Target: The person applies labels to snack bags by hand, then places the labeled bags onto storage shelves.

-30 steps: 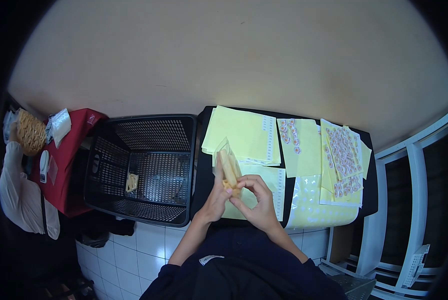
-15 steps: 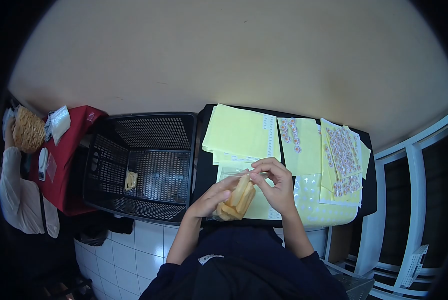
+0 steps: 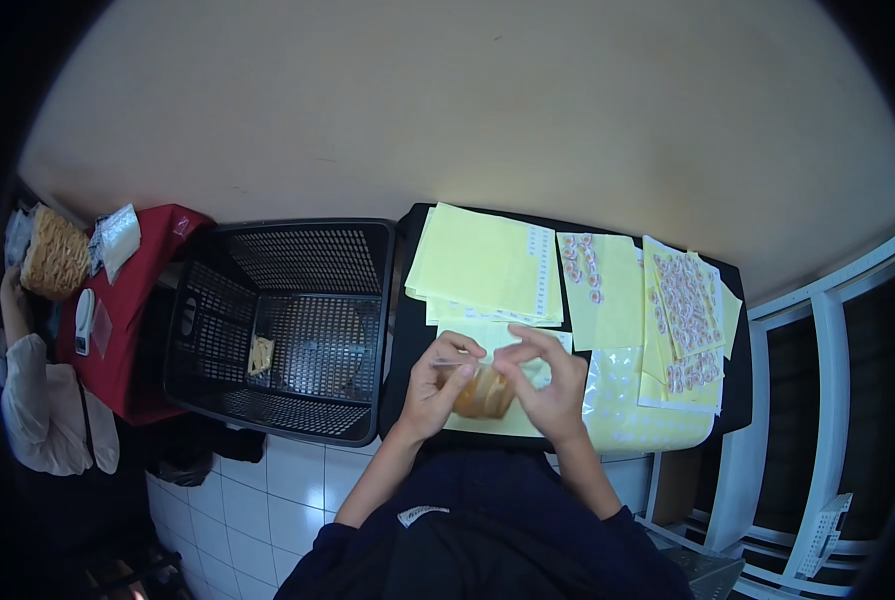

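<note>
A clear plastic bag of pale yellow, stick-shaped snacks (image 3: 484,395) hangs upright between my hands, blurred by motion. My left hand (image 3: 436,390) pinches the bag's top edge from the left, thumb against curled fingers. From the right, my right hand (image 3: 550,388) closes thumb and forefinger on the top of the same bag. Beneath both hands lie yellow sticker sheets (image 3: 483,250) on a black-covered table (image 3: 398,345).
To the left stands a black plastic crate (image 3: 318,230) with one small snack bag (image 3: 261,355) inside. Round-sticker sheets (image 3: 683,310) lie on the right. Further left, a person (image 3: 43,400) reaches toward a big snack bag (image 3: 56,255) by a red-covered table (image 3: 148,300).
The bag has swung from tilted to upright, and my left hand has moved from its side to its top edge. The person at left has lowered their hand on the big bag.
</note>
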Tool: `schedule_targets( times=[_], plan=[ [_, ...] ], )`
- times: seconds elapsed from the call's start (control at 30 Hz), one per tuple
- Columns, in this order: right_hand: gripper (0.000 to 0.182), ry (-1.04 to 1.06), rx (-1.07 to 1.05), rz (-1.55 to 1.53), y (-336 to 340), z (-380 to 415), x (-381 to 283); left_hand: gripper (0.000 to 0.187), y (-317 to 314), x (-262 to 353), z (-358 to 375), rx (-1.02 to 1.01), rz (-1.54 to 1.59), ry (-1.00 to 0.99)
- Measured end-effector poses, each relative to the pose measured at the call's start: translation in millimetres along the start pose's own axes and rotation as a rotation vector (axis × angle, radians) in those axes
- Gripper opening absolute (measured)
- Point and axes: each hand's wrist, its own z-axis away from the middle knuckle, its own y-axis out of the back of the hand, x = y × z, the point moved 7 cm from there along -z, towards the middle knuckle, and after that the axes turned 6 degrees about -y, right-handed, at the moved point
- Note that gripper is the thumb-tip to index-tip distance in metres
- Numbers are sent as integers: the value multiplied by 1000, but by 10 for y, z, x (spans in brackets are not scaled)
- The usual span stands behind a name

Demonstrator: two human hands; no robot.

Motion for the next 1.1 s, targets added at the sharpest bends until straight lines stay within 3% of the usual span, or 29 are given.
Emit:
schedule_targets(
  times=[0.13,0.2,0.23,0.3,0.47,0.67,0.73,0.77,0.83,0.93,1.1],
  plan=[
    [32,-10,-29,-2,-25,23,160,11,-42,25,-59,-32,42,23],
    [33,25,29,-76,-21,50,107,32,-59,42,-68,26,-82,104],
    [34,59,85,-150,14,61,73,32,-61,52,-79,29,-81,103],
    [35,86,39,-110,6,13,36,52,-16,21,-104,84,-66,177],
    [35,78,-36,-68,-44,0,32,53,-3,137,-187,51,-197,103],
    [39,87,79,-136,-51,84,63,47,43,98,-184,117,-172,126],
    [32,-117,66,-523,-72,7,123,45,61,101,-196,153,-128,135],
    [32,-116,68,-523,-51,11,162,44,64,118,-210,160,-107,125],
    [20,-141,-175,-471,-167,19,236,43,48,145,-238,167,-86,114],
    [11,-183,-125,-527,-139,12,227,44,-18,177,-274,129,-111,118],
    [11,-177,-99,-489,-76,21,186,45,-56,250,-296,59,-95,33]
  ],
)
